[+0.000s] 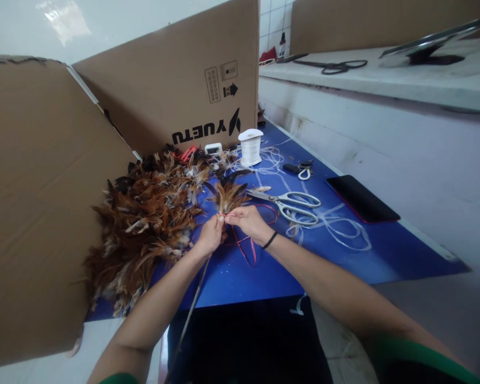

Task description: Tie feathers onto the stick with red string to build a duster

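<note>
My left hand [211, 236] is closed around the base of a bunch of brown and black feathers [228, 195], which fans out upward. Below that hand a thin stick [192, 309] slants down toward my lap; its upper end is hidden by my fingers. My right hand [251, 222], with a black band at the wrist, pinches a pink ribbon [253, 253] against the feather base. Loose loops of this ribbon lie on the blue table [232, 282] beside and under my right hand. Silver-handled scissors [294, 202] rest just right of the feathers.
A big heap of brown feathers [152, 213] lies left, against cardboard panels [152, 69]. Behind stand a white ribbon spool [250, 149] and tangled white ribbon [350, 240]. Black-handled snips [298, 168] and a phone [362, 198] lie right, below a ledge holding dark scissors [336, 67].
</note>
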`<state>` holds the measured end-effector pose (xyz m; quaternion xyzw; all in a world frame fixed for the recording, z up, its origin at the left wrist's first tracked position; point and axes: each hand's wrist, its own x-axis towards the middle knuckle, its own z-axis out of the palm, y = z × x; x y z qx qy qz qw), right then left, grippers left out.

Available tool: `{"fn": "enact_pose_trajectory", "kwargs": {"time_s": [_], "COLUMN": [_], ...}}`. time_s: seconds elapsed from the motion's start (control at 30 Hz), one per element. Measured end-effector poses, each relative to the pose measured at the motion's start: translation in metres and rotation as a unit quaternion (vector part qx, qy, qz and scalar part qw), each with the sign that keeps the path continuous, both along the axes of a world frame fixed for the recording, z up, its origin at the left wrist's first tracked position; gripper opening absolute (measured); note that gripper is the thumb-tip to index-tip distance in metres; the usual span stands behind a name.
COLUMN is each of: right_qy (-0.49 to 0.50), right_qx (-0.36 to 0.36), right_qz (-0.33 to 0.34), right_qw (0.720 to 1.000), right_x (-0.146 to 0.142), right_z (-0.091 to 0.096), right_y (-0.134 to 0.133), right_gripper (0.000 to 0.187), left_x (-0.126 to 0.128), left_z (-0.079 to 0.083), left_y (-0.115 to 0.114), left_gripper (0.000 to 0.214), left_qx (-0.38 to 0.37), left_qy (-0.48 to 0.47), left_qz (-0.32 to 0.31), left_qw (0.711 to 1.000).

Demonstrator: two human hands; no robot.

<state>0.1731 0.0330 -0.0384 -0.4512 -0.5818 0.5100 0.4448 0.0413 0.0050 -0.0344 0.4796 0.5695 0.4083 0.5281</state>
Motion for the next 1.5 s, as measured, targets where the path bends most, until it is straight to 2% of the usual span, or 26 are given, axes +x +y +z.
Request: {"fn": "enact_pose_trajectory", "kwargs": {"time_s": [0.1,0.43,0.57,0.7,0.77,0.87,1.1,1.27,1.4,1.5], "right_qy": [-0.014,-0.018,-0.039,-0.071,-0.100,-0.157,-0.189,-0.307,-0.379,-0.418], "right_qx": [-0.006,-0.006,0.012,0.069,0.100,0.109,0.118,0.166,0.188,0.292], "right_qz": [0.000,0.016,0.014,0.034,0.054,0.073,0.024,0.068,0.149,0.143], "right_qw": [1.000,1.000,0.999,0.995,0.988,0.979,0.975,0.935,0.894,0.848], "right_x": [0.002,0.006,0.005,0.007,0.011,0.018,0.039,0.048,0.055,0.059], "right_z": [0.002,0.003,-0.002,-0.005,-0.001,0.009,0.030,0.041,0.050,0.064], "right_y": [0.001,0.003,0.004,0.008,0.008,0.008,0.010,0.005,-0.002,-0.010], "right_gripper": [0.019,0.020,0.021,0.022,0.024,0.033,0.033,0.013,0.017,0.020], "left_x": [0.001,0.003,0.002,-0.001,-0.004,-0.008,-0.015,-0.021,-0.030,-0.037], "left_z": [0.000,0.002,0.002,0.003,0.003,0.003,0.011,0.024,0.029,0.028], "left_y": [0.000,-0.002,-0.002,-0.001,0.000,-0.001,-0.004,-0.006,-0.007,-0.008], "left_gripper": [0.037,0.036,0.041,0.047,0.049,0.048,0.041,0.037,0.034,0.029], "left_qx": [0.017,-0.004,0.001,0.009,0.014,0.014,0.011,0.019,0.040,0.063], "left_qy": [0.032,-0.004,-0.007,-0.015,-0.023,-0.032,-0.006,0.030,0.070,0.144], "left_qz": [-0.006,-0.001,-0.009,-0.014,-0.014,-0.022,-0.023,-0.026,-0.037,-0.064], "left_qw": [0.999,1.000,1.000,1.000,1.000,0.999,1.000,0.999,0.996,0.986]}}
